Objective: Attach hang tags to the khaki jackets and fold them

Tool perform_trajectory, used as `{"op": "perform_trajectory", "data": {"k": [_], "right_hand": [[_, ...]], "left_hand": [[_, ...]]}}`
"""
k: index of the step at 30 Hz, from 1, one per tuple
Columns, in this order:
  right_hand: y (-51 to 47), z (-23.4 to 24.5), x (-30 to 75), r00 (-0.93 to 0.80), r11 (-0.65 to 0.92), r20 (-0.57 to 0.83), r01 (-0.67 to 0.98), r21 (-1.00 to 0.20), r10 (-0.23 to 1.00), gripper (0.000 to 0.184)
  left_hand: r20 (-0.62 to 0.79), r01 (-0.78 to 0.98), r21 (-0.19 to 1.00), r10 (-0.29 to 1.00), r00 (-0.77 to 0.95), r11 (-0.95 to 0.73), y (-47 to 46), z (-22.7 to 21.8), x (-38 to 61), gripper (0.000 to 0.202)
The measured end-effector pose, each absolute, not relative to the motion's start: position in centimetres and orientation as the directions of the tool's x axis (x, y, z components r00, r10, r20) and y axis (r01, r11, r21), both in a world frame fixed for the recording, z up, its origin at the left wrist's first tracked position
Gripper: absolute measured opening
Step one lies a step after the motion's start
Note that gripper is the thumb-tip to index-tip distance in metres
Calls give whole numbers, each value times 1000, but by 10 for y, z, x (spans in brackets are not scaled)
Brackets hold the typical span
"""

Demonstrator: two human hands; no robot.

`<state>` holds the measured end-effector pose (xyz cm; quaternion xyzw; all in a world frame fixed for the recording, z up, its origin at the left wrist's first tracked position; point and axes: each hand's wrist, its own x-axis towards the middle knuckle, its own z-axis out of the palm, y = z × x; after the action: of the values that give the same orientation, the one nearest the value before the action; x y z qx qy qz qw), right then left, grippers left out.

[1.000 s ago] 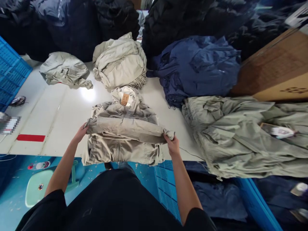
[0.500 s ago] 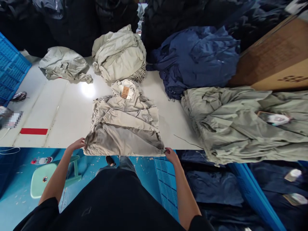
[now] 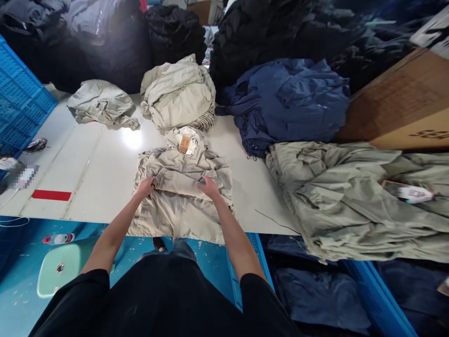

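From where I'm standing, the person at the counter [image 3: 87, 173] has both bare forearms stretched over a beige jacket [image 3: 180, 220]. It lies flat near the middle of the counter, with its lower edge hanging slightly over the front. Its collar, marked with a tan tag [image 3: 184, 144], points away from the person.

The 2 hands sit well apart, palms down, and neither is clamped on the cloth. The left hand [image 3: 145, 186] rests beside a gathered cuff [image 3: 160, 178], and the right hand [image 3: 209, 187] lies on the sleeve folded across the jacket's middle.

Just past the collar sits a rumpled pale bundle of cloth [image 3: 177, 93], with a smaller crumpled pale garment [image 3: 101, 103] to its left. To the right, a navy garment [image 3: 287, 98] lies beyond a sage-green jacket [image 3: 351, 201], which spreads across the counter's right end below a cardboard box [image 3: 396, 103]. A blue plastic crate [image 3: 21, 103] stands at the far left, and a red strip [image 3: 51, 195] marks the counter.
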<state>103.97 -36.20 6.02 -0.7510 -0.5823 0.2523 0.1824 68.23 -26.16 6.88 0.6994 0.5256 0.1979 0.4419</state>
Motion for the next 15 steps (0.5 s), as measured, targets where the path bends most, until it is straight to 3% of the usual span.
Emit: {"op": "perform_trajectory", "data": {"k": [2, 5, 8, 10, 13, 15], "right_hand": [[-348, 63, 1022, 48, -158, -203, 804, -573, 978, 68], [-360, 64, 1006, -122, -15, -185, 797, -604, 975, 57], [-393, 67, 1011, -296, -12, -328, 726, -688, 897, 35], [-405, 73, 1026, -347, -56, -400, 692, -720, 848, 30], [-392, 84, 1062, -193, -124, -367, 718, -685, 910, 40], [-368, 87, 1090, 116, -263, -273, 756, -599, 955, 50]], "left_hand": [[-151, 607, 781, 899, 411, -146, -271, 68, 675, 50], [-128, 648, 651, 783, 609, -397, -292, 70, 653, 49], [-235, 568, 619, 562, 793, -542, -303, 75, 633, 43], [-292, 570, 633, 520, 803, -524, -294, 80, 629, 34], [-204, 687, 613, 762, 615, -391, -254, 86, 642, 25], [-78, 738, 621, 916, 392, -263, -217, 86, 660, 30]]}}
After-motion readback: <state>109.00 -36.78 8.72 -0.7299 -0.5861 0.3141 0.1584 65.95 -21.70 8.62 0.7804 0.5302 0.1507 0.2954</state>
